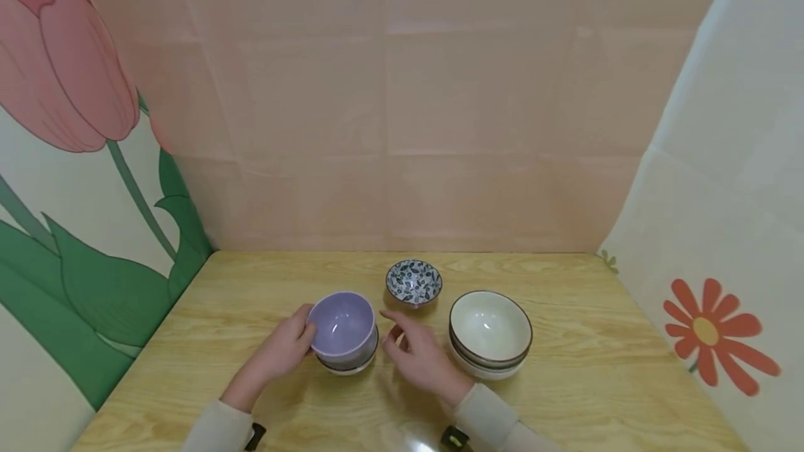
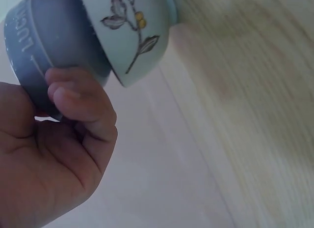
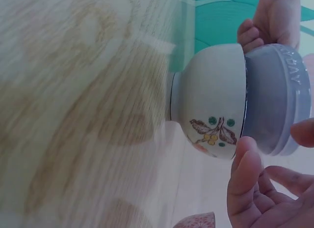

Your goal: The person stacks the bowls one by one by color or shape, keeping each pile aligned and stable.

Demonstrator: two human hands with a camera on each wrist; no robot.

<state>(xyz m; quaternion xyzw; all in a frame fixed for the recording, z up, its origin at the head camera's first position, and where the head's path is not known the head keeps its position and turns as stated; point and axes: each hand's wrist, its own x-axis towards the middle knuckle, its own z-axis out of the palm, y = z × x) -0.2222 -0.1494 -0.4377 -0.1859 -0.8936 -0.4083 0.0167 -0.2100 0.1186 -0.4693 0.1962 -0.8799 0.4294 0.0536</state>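
A purple bowl (image 1: 342, 324) with raised lettering sits in the mouth of a white bowl (image 3: 211, 85) painted with a leaf-and-berry sprig. My left hand (image 1: 285, 344) grips the purple bowl at its left side, thumb by the rim and curled fingers against the outer wall, as the left wrist view shows. On the other side is my right hand (image 1: 423, 358), fingers loosely bent and holding nothing. Its fingertips come close to both bowls; whether they touch is hard to tell. The white bowl's foot stands on the table.
Behind the hands stands a small blue-and-white patterned bowl (image 1: 414, 282). A stack of bowls, topped by a cream bowl (image 1: 491, 326) with a dark rim, is right of my right hand. The wooden table (image 1: 584, 340) meets a plain backdrop (image 1: 389, 124) at its back edge.
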